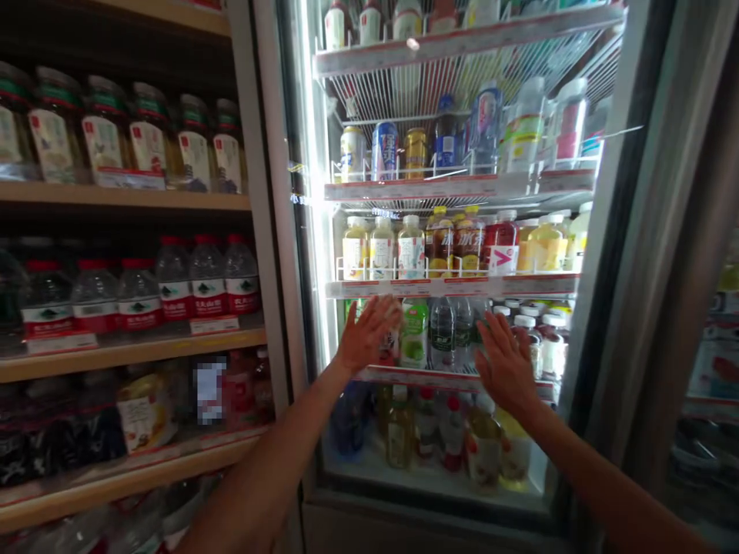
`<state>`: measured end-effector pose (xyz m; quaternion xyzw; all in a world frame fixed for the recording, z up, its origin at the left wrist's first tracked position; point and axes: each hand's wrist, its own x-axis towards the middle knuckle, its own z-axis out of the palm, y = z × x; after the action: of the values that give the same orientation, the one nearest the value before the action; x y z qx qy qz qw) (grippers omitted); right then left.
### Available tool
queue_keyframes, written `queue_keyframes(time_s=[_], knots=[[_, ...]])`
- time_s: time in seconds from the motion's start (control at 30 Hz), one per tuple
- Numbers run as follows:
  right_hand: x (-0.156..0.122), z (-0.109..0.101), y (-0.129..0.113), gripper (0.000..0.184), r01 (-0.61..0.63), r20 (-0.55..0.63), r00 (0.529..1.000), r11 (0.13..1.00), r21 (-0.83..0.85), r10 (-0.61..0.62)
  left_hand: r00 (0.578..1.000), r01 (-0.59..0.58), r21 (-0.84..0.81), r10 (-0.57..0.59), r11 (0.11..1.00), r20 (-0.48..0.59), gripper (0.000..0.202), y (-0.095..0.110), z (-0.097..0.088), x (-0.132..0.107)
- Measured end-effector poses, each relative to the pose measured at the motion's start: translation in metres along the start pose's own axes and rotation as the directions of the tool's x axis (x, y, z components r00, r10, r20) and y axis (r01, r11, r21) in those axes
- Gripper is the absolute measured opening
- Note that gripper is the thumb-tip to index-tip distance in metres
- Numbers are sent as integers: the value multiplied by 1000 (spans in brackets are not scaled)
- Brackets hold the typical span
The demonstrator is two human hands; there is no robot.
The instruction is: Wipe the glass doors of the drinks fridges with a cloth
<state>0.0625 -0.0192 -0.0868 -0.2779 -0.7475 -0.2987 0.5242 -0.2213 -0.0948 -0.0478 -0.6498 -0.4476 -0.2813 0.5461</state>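
Both my arms stretch forward toward a lit drinks fridge (412, 288). My left hand (369, 335) is open, fingers extended and a little blurred, in front of the shelf with a green-labelled bottle (414, 335). To the right, my right hand (506, 358) is open too, its fingers spread, before small dark bottles with white caps (553, 342). Clear water bottles (443, 335) stand between the two hands. Neither hand holds anything. Whether glass lies between the hands and the bottles, I cannot tell.
Higher fridge shelves carry tea bottles (411, 250) and cans (384, 150); larger bottles (399, 431) stand at the bottom. On the left, a wooden shelf unit (132, 350) holds red-capped water bottles (208, 277) and green-capped tea bottles (107, 131). A metal frame (652, 308) rises at the right.
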Motion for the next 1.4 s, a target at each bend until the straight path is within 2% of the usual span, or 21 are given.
queue_keyframes(time_s=[0.03,0.1,0.17,0.2,0.27,0.33,0.37,0.43,0.5,0.57,0.63,0.7,0.77,0.8,0.87,0.93,1.0,1.1,1.2,1.3,1.4], knots=[[0,-1,0,66,1,4,1000,1000,4,-2,983,176,24,-174,984,-63,45,-7,-1,2],[0,-1,0,66,-1,12,1000,1000,5,1,812,556,4,-542,831,-218,46,-17,-1,9],[1,-1,-2,66,-11,11,1000,1000,2,11,690,683,-59,-669,728,-275,47,-15,1,16],[1,-1,-4,66,-18,9,1000,1000,-1,18,732,638,-69,-633,767,-252,46,-10,2,18],[2,-1,-6,65,-29,10,1000,1000,-7,29,919,365,-58,-369,929,-141,44,3,3,19],[2,-2,-7,64,-33,18,999,999,-15,33,998,50,-50,-52,997,-37,42,9,2,17],[2,-2,-6,64,-31,22,999,999,-18,31,1000,-9,-40,8,999,-21,41,8,1,16],[2,-4,-3,64,-24,28,999,999,-20,25,984,156,-7,-156,988,-89,40,1,1,19],[0,-6,0,64,-26,35,999,999,-24,27,843,491,-30,-484,871,-234,43,-5,3,26],[-2,-7,2,64,-33,40,999,999,-25,34,723,631,-78,-621,772,-304,46,-2,5,34],[-2,-7,2,63,-40,36,998,999,-21,41,845,470,-64,-470,880,-256,46,11,8,38],[-2,-7,0,63,-40,27,999,999,-17,41,988,75,-65,-83,995,-130,46,25,9,36],[-2,-9,0,63,-47,27,999,999,-17,47,981,-193,-108,190,975,-35,47,31,9,34],[-2,-10,0,63,-52,30,998,998,-20,53,981,-195,-120,193,974,-21,46,30,8,33],[-2,-12,4,63,-64,34,997,998,-26,65,995,65,-112,-72,992,-65,45,24,8,38],[-4,-14,8,62,-75,34,997,996,-39,76,880,424,-128,-441,897,-176,46,20,8,48],[-4,-15,11,61,-77,32,996,996,-50,78,781,557,-146,-576,817,-242,47,26,9,57],[-5,-16,10,60,-69,30,997,997,-44,70,972,154,-91,-167,984,-165,45,43,11,61],[-5,-18,10,59,-65,22,998,997,-41,65,970,-240,-95,234,966,-69,47,46,11,56],[-6,-22,14,55,-79,23,996,995,-59,80,974,135,-75,-146,988,-173,44,31,10,56],[-7,-24,19,53,-95,22,995,993,-72,96,816,490,-116,-501,864,-289,46,27,11,58]])
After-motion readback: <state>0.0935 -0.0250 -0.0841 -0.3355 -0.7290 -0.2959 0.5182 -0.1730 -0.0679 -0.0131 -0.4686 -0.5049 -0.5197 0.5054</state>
